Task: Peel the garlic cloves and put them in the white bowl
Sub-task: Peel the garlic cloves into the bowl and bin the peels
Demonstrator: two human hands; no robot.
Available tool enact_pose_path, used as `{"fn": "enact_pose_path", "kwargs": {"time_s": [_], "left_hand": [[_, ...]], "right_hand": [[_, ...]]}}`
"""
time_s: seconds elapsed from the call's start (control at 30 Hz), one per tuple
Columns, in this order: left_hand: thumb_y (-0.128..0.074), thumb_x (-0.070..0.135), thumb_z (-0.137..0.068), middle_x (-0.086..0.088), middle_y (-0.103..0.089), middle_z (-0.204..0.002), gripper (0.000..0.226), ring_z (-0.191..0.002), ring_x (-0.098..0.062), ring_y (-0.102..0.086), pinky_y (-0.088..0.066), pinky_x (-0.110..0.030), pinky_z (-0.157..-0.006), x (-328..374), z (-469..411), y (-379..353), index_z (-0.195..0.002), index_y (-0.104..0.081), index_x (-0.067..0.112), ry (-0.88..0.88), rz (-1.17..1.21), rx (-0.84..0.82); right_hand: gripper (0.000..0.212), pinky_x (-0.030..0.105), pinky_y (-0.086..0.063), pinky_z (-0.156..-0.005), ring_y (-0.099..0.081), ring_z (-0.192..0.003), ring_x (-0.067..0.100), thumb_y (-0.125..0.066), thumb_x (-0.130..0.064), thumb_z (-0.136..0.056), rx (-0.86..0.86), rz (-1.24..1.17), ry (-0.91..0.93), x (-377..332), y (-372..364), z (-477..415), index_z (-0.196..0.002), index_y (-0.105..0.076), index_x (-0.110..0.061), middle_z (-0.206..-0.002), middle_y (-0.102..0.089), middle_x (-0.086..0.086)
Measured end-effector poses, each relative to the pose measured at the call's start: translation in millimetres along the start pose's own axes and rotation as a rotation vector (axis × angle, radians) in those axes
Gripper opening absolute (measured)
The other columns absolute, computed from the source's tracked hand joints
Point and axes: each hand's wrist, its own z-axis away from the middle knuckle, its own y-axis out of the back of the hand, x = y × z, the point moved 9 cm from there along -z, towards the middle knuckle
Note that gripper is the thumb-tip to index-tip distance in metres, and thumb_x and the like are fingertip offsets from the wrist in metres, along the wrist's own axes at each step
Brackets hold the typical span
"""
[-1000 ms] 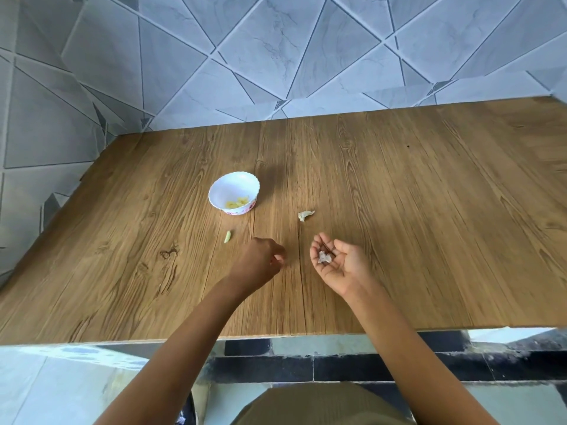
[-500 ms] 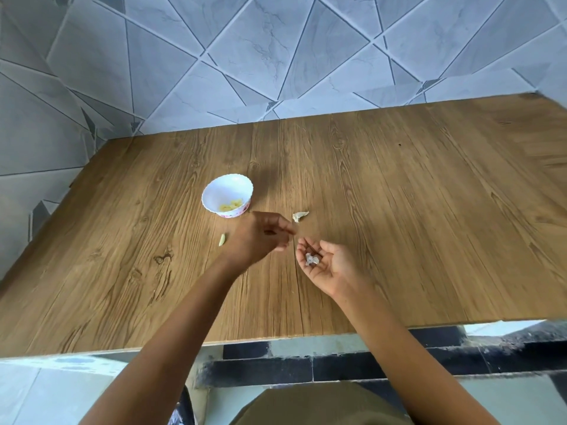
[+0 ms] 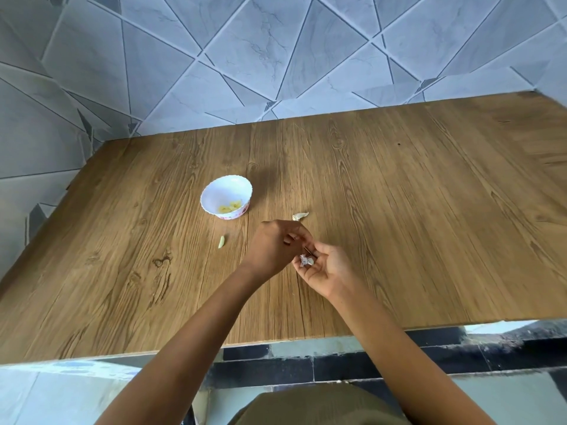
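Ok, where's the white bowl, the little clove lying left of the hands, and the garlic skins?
white bowl (image 3: 221, 191): head view, bare inner wall.
little clove (image 3: 221, 241): head view, its middle.
garlic skins (image 3: 306, 260): head view, the clump in the right hand (image 3: 325, 268).

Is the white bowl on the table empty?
No, the white bowl holds a few yellowish peeled garlic pieces at its bottom.
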Motion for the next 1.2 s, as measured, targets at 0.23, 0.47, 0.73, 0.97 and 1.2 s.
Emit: {"fn": "enact_pose_path", "kwargs": {"time_s": [0.23,0.47,0.73,0.97,1.2], "left_hand": [[-0.056,-0.01,-0.08,0.017,-0.065,-0.077,0.026,-0.073,0.003,-0.064,-0.048,-0.01,-0.069,-23,7,25,-0.084,-0.072,0.011,0.058,0.044,0.152],[-0.061,0.0,-0.083,0.013,-0.069,-0.087,0.025,-0.078,0.0,-0.064,-0.047,-0.01,-0.074,-87,41,44,-0.089,-0.072,0.021,0.289,0.15,0.27],[-0.068,0.008,-0.083,0.006,-0.064,-0.119,0.035,-0.105,-0.006,-0.058,-0.043,-0.016,-0.092,-110,84,74,-0.118,-0.065,0.013,0.294,0.022,0.415],[-0.068,0.016,-0.085,0.009,-0.062,-0.122,0.035,-0.107,-0.005,-0.057,-0.04,-0.018,-0.095,-114,170,100,-0.12,-0.064,0.018,0.519,-0.072,0.662],[-0.067,0.015,-0.085,0.006,-0.063,-0.121,0.032,-0.105,-0.014,-0.059,-0.045,-0.025,-0.093,-119,281,109,-0.115,-0.065,0.023,0.82,-0.072,0.926]], "right_hand": [[0.027,0.031,-0.051,-0.074,-0.059,-0.079,0.025,-0.039,-0.01,-0.098,-0.021,-0.033,-0.001,2,1,2,-0.091,-0.06,0.006,-0.086,-0.062,0.018],[0.031,0.03,-0.056,-0.067,-0.059,-0.079,0.023,-0.038,-0.012,-0.098,-0.023,0.012,0.075,-7,7,5,-0.091,-0.062,0.006,-0.084,-0.063,0.018],[0.033,0.032,-0.054,-0.075,-0.062,-0.089,0.025,-0.037,-0.015,-0.099,-0.07,0.181,0.065,16,-19,-4,-0.096,-0.063,0.005,-0.09,-0.068,0.018],[0.035,0.027,-0.056,-0.068,-0.06,-0.083,0.023,-0.033,-0.018,-0.101,-0.177,0.366,-0.194,79,-54,-5,-0.095,-0.06,0.003,-0.09,-0.065,0.016],[0.034,0.027,-0.056,-0.065,-0.059,-0.082,0.023,-0.031,-0.016,-0.1,-0.32,0.574,-0.51,187,-69,11,-0.095,-0.059,0.003,-0.092,-0.063,0.016]]}}
